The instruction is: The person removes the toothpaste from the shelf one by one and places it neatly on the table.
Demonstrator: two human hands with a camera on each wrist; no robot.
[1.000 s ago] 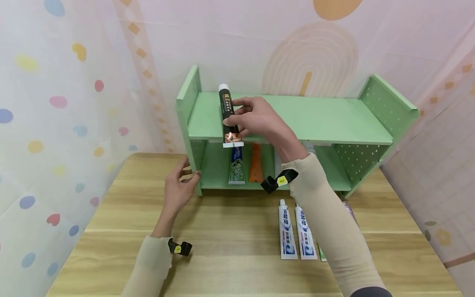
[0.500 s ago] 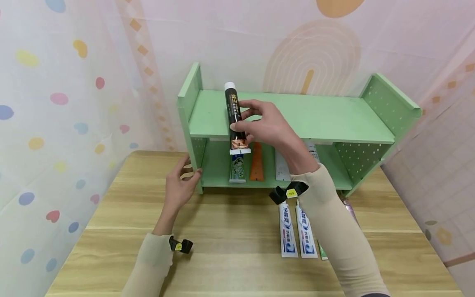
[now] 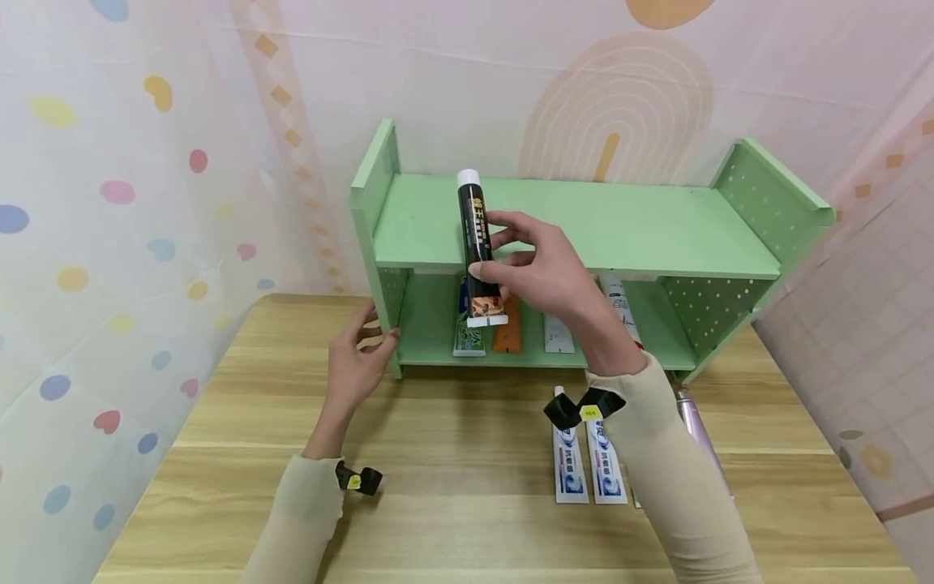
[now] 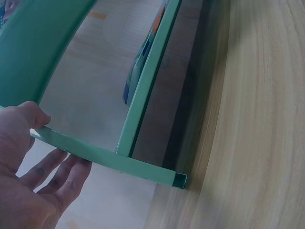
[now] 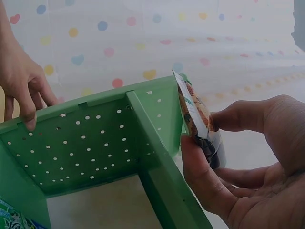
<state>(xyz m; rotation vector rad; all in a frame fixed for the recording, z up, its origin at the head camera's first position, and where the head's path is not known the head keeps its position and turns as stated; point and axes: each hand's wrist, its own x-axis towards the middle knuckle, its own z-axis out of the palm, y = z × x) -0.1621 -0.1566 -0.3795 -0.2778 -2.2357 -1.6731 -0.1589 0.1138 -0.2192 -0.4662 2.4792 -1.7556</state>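
Observation:
My right hand [image 3: 543, 264] pinches a black toothpaste tube [image 3: 477, 235] between thumb and fingers. The tube's white cap points up and its crimped end hangs in front of the shelf's upper board. Seen from the right wrist, the tube [image 5: 200, 117] shows its brown-printed crimped end. My left hand [image 3: 357, 357] holds the left side panel of the green shelf [image 3: 584, 227]. In the left wrist view the thumb lies on one side of the panel's edge [image 4: 102, 155] and the fingers on the other.
On the lower board lie a green-and-blue tube [image 3: 469, 337], an orange tube [image 3: 507, 328], a white tube [image 3: 558, 334] and a grey-white tube [image 3: 620, 304]. Two white-and-blue toothpaste tubes [image 3: 569, 466] lie on the wooden table [image 3: 452, 487]. A pinkish tube [image 3: 700, 434] is partly behind the right sleeve.
My right hand has moved right and a little lower with the black toothpaste tube, now before the orange tube. The left hand keeps its hold on the shelf's side.

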